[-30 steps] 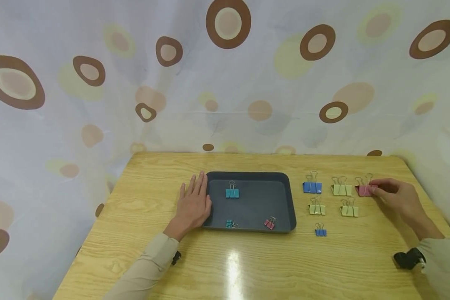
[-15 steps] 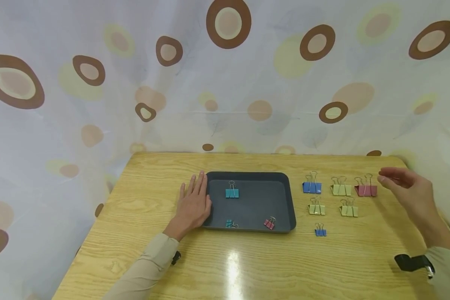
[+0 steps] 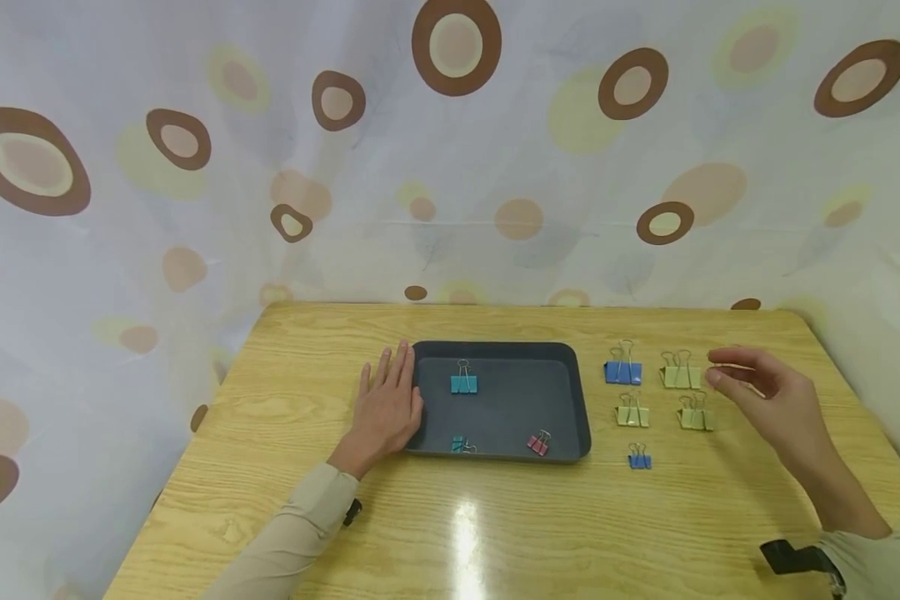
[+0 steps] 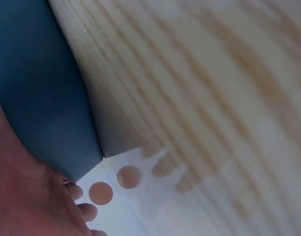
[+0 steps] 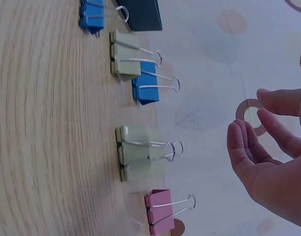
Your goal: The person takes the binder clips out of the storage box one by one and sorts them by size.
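My left hand (image 3: 385, 408) lies along the left side of the dark tray (image 3: 517, 404), fingers straight and touching its rim. Inside the tray are a teal binder clip (image 3: 463, 384), a smaller teal clip (image 3: 458, 445) and a small pink clip (image 3: 538, 445). To the right, my right hand (image 3: 780, 408) hovers above the table, fingers bent loosely with nothing between them. Nearest it in the head view is a pale yellow binder clip (image 3: 682, 377). A larger pink clip (image 5: 160, 211) stands on the table in the right wrist view; the hand hides it from the head view.
Between tray and right hand stand a large blue clip (image 3: 623, 372), two more pale yellow clips, one left (image 3: 632, 416) and one right (image 3: 695, 418), and a small blue clip (image 3: 640, 461). A patterned curtain (image 3: 480, 167) rises behind the wooden table (image 3: 555, 533).
My right hand let go of the large pink clip and drew back to the right, then came left in front of it. The left hand has stayed at the tray.
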The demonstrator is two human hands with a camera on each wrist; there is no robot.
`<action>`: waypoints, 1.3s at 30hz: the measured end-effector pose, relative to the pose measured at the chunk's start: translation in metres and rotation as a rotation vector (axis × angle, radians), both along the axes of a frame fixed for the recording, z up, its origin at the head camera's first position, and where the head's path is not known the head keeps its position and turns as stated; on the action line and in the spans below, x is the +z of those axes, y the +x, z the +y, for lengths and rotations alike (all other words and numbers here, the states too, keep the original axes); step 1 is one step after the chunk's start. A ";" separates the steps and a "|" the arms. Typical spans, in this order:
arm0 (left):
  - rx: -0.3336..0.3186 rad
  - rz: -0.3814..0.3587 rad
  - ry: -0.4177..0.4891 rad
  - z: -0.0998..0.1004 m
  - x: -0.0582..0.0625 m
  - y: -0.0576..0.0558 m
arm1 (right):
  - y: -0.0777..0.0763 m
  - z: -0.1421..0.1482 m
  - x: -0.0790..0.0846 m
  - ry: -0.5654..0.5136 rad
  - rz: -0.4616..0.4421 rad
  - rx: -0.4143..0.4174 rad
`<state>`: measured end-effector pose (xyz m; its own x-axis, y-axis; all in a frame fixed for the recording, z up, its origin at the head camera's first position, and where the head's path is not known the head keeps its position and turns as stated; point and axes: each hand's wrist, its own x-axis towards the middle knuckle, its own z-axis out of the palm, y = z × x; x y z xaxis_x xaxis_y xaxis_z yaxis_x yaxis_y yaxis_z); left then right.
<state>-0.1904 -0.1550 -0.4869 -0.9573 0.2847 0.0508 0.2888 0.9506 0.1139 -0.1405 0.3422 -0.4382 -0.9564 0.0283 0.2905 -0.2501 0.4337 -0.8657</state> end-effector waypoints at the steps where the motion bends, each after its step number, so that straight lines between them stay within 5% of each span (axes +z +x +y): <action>1: 0.000 0.000 0.002 0.000 0.000 0.000 | 0.002 -0.005 0.000 -0.003 0.006 0.011; 22: -0.003 -0.015 0.016 0.000 0.000 0.000 | 0.016 -0.093 -0.020 -0.057 -0.009 0.219; 39: 0.003 -0.029 0.026 0.000 0.001 0.001 | 0.006 -0.149 -0.032 0.100 0.102 0.357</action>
<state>-0.1895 -0.1550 -0.4858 -0.9592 0.2812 0.0308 0.2826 0.9479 0.1467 -0.1347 0.1933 -0.4706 -0.8669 -0.3343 0.3697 -0.4836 0.3845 -0.7863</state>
